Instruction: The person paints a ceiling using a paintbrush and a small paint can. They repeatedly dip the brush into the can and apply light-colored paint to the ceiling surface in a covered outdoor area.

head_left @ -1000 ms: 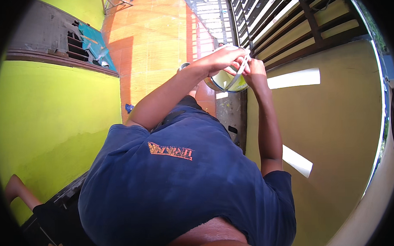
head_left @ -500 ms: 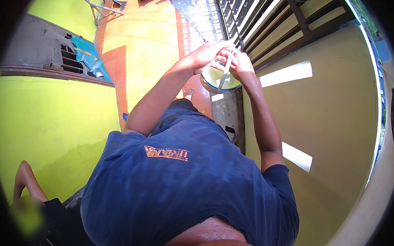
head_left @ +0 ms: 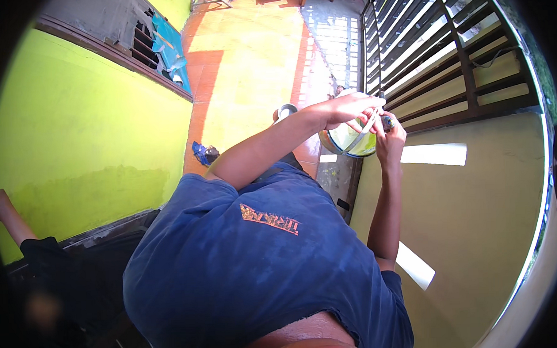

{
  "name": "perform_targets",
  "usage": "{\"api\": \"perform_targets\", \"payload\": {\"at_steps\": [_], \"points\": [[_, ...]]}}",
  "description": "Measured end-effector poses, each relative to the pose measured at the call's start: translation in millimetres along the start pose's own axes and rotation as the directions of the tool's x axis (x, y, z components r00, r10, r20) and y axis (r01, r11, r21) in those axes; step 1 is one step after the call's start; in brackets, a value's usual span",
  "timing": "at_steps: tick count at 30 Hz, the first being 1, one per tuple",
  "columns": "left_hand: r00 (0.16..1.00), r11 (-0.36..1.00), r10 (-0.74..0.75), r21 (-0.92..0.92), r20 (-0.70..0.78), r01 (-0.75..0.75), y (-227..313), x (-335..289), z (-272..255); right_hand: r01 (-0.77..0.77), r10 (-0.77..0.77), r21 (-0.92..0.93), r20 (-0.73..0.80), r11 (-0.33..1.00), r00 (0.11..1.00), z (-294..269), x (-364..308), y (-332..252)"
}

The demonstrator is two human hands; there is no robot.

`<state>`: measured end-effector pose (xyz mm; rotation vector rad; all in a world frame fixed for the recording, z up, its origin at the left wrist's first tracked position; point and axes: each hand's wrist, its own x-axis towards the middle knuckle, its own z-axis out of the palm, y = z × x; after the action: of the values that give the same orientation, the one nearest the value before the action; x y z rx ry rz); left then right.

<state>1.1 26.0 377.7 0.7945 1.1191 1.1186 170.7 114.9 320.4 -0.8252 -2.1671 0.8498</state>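
In front of me to the right is a round, light-coloured bucket (head_left: pixel 334 145) with a dark band at its rim and pale yellow-green inside. A pale flat strip (head_left: pixel 366 133), which looks like the bucket's handle, slants up from the rim between my hands. My left hand (head_left: pixel 348 108) reaches across from the left, its fingers closed at the strip's upper end. Opposite it, my right hand (head_left: pixel 391 140) has bent fingers close together by the same end, with a small dark thing, perhaps a ring, on them. The fingertips overlap, so the exact grips are partly hidden.
A slatted grille (head_left: pixel 452 63) and beige wall (head_left: pixel 469 198) stand on the right; a yellow-green wall (head_left: pixel 99 131) is on the left. A cylindrical can (head_left: pixel 285 110) and a crumpled blue thing (head_left: pixel 202 153) are beyond my left arm. Another person's arm (head_left: pixel 11 214) shows at lower left.
The view has shifted, so my hands and the bucket appear farther right and slightly lower. The can has come into view beside my left forearm. My hands stay together at the strip.
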Motion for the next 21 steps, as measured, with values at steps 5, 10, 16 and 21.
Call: {"api": "perform_targets", "payload": {"at_steps": [5,10,16,21], "points": [[0.999,0.998,-0.037,0.039,-0.019,0.038,-3,3,3,-0.041,0.041,-0.017,0.026,0.999,0.999,-1,-8,9],[0.995,0.994,-0.096,0.062,0.002,0.096,-2,6,8,-0.181,0.183,0.038,-0.038,0.983,0.982,-6,-21,14],[0.989,0.987,-0.146,0.073,0.012,0.145,0,15,19,-0.276,0.289,0.106,-0.143,0.955,0.946,-14,-40,23],[0.985,0.984,-0.161,0.079,0.052,0.157,-6,22,25,-0.291,0.323,0.178,-0.196,0.94,0.926,-17,-54,30]]}}
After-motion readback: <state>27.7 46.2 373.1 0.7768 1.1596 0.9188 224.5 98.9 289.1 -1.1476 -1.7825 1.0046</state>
